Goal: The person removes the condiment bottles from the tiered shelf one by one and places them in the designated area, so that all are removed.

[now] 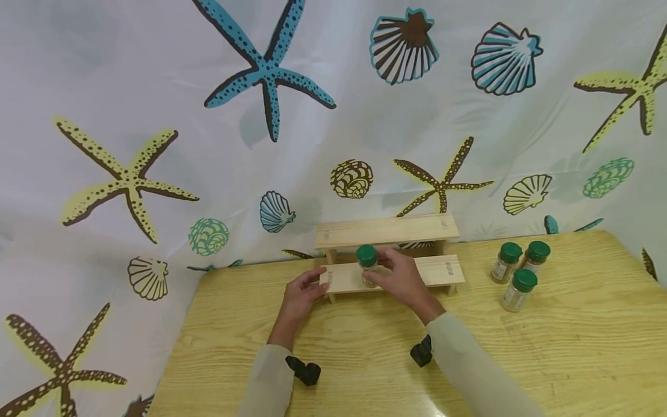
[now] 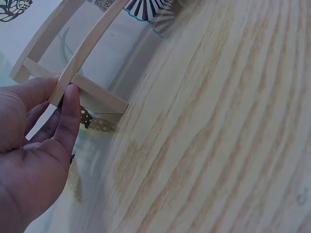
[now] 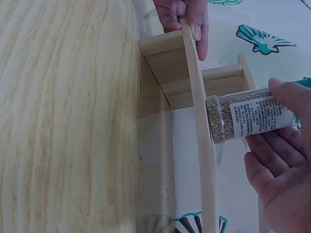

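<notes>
A two-tier wooden shelf stands at the back of the table. My left hand pinches the left end of its lower board between thumb and fingers; the left wrist view shows the fingertips on the board's edge. On the lower tier, a little left of the middle, a green-capped spice jar is upright in my right hand. Seen from the right wrist, this clear jar has a white printed label and small tan seeds inside, its base at the board, with the thumb and fingers around it.
Three more green-capped jars stand close together on the table to the right of the shelf: a left one, a back one and a front one. A curtain printed with starfish and shells hangs behind the table.
</notes>
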Available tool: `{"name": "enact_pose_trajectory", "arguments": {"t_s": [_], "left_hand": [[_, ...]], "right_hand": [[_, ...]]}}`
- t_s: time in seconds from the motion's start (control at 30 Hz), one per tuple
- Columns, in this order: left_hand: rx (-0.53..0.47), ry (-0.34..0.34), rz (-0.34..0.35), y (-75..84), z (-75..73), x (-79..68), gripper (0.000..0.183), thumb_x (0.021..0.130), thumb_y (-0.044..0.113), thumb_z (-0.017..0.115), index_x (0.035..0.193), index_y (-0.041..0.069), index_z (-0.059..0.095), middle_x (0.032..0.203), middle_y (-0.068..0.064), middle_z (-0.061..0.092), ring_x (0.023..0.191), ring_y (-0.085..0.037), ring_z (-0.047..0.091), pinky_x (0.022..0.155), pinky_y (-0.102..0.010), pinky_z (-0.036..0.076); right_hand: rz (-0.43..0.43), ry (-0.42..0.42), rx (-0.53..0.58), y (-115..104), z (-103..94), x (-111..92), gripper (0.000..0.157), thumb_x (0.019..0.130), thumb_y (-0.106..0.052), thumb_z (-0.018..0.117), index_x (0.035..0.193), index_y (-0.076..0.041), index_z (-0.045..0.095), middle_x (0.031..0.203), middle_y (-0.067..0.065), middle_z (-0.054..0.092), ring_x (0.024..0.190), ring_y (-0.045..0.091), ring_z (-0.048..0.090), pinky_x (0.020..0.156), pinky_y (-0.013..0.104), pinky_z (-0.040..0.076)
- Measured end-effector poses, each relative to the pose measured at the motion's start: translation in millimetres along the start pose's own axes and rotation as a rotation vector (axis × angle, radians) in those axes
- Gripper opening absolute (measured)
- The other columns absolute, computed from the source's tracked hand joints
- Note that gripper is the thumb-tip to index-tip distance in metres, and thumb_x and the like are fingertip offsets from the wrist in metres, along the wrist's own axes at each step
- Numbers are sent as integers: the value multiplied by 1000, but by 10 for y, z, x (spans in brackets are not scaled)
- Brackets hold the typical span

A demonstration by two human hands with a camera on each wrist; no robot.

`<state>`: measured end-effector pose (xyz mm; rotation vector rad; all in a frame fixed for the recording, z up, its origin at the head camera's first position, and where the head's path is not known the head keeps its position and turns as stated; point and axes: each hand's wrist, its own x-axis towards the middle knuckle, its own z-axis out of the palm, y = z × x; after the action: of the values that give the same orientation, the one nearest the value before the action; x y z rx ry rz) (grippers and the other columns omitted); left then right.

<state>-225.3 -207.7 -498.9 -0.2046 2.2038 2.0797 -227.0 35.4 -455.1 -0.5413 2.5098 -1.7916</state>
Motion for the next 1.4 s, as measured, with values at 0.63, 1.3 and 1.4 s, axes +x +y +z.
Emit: {"name": "enact_pose_trajectory", "arguments": {"t_s": [0.63, 1.3, 1.4], "left_hand": [[-10, 0, 21, -43, 5, 43, 44, 87, -1, 64, 130, 3, 57, 132, -19, 53, 90, -8, 60, 73, -22, 55], [-10, -1, 19, -13, 0, 12, 44, 87, -2, 64, 130, 1, 56, 132, -20, 52, 86, -7, 60, 75, -25, 56], [-17, -12, 19, 4, 3, 2, 45, 87, -1, 63, 131, 0, 54, 133, -21, 51, 86, -6, 59, 77, -26, 56]], "right_hand": [[-29, 62, -100, -203, -336, -8, 42, 84, -23, 73, 121, -9, 58, 118, 13, 64, 114, 32, 61, 96, 49, 50], [-9, 223, -155, -167, -1128, -272, 45, 86, -26, 71, 123, -5, 55, 117, 17, 64, 117, 32, 59, 98, 46, 49], [-4, 266, -172, -162, -1287, -309, 45, 87, -26, 69, 123, -3, 54, 117, 19, 63, 117, 34, 58, 99, 47, 48]]}}
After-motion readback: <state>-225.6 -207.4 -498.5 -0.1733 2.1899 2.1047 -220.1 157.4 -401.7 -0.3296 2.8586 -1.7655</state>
